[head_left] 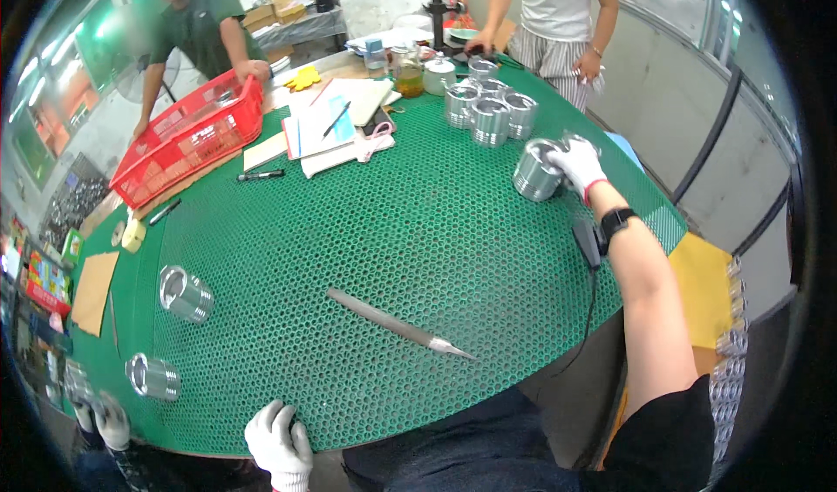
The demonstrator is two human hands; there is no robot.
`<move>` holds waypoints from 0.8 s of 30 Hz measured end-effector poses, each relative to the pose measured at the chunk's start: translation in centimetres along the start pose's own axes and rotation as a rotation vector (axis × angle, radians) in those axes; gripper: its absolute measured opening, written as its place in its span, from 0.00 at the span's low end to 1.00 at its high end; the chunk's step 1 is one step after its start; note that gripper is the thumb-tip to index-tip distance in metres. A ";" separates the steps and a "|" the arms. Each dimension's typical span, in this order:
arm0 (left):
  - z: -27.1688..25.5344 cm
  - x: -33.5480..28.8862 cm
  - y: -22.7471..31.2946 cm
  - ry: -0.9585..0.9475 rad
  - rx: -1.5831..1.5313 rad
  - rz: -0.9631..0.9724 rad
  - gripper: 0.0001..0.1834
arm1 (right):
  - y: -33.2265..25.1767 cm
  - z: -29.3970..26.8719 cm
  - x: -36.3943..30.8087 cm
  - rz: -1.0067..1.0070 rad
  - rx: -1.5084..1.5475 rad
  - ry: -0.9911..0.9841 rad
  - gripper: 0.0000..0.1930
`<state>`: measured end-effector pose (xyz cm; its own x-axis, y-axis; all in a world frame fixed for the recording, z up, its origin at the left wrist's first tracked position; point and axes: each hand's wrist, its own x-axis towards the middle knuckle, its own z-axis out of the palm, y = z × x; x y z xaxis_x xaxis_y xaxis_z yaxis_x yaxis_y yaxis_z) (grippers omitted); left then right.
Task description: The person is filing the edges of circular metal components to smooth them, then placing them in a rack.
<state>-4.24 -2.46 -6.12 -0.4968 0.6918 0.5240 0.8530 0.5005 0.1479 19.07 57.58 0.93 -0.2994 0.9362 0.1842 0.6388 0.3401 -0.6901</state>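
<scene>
Silver cylinder (533, 176) touching right hand (578, 164), grip unclear, left hand (280, 444) well apart, empty

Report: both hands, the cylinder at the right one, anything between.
Right hand touching metal cylinder. Left hand on near edge of table. File lies between hands.

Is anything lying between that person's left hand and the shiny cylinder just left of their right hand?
Yes, a file lies on the mat, across the straight line from the left hand to the metal cylinder. Nothing visible separates the right hand from that cylinder.
</scene>
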 end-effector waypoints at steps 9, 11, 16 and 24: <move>-0.3 1.2 0.6 0.047 -0.068 0.025 0.16 | -8.7 -0.6 -11.2 -0.072 0.252 -0.164 0.17; -0.5 1.2 1.1 0.068 -0.059 0.005 0.16 | -13.1 0.1 -14.8 -0.274 0.190 -0.361 0.18; -0.1 -0.3 0.4 0.132 -0.065 -0.022 0.15 | -20.1 8.7 -21.0 -0.984 0.095 -0.568 0.17; -1.0 -2.0 -0.9 0.293 -0.467 -0.056 0.22 | -26.4 16.9 -29.7 -1.015 0.069 -0.850 0.20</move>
<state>-3.83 -4.80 -6.44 -0.5349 0.4635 0.7064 0.8401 0.2024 0.5033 -0.92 19.30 1.83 -0.9833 -0.0846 0.1610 -0.1600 0.8229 -0.5452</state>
